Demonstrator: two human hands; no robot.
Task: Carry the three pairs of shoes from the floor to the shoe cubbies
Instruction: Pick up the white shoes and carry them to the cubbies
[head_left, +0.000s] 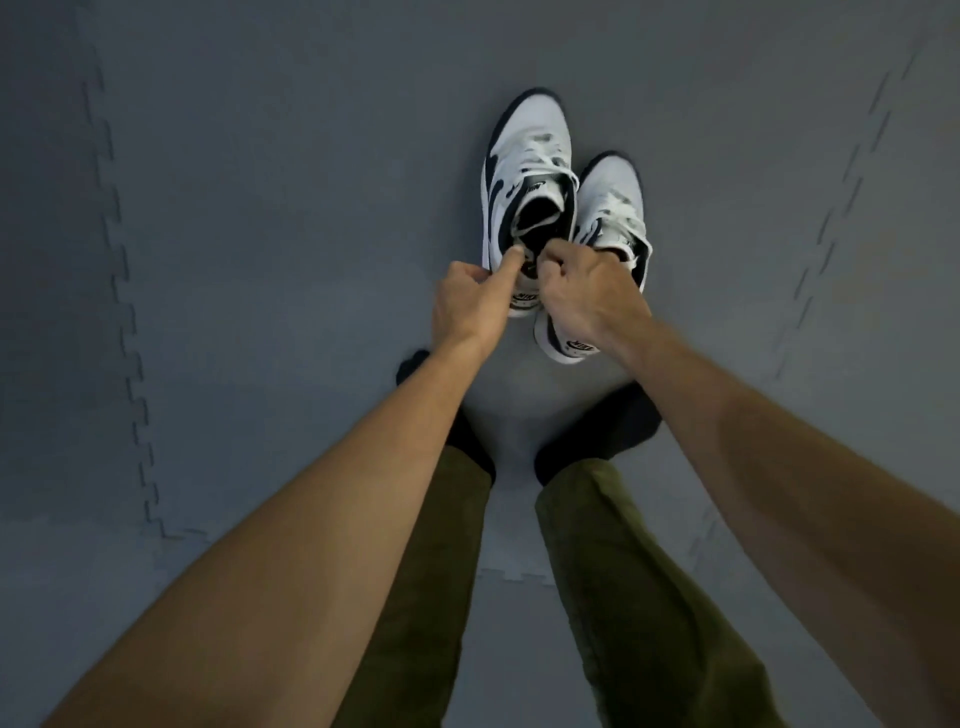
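A pair of white sneakers with dark trim sits side by side in front of me, toes pointing away. The left sneaker (524, 171) has my left hand (470, 306) pinching its heel collar, thumb inside the opening. My right hand (584, 296) grips the heel collar of the right sneaker (613, 208) and covers most of its opening. Whether the soles rest on the floor or hang just above it, I cannot tell. No other shoes and no cubbies are in view.
Grey interlocking foam mat floor (260, 260) spreads all around, with jigsaw seams at left and right. My own legs in olive trousers (597, 571) and dark socks stand directly below the sneakers.
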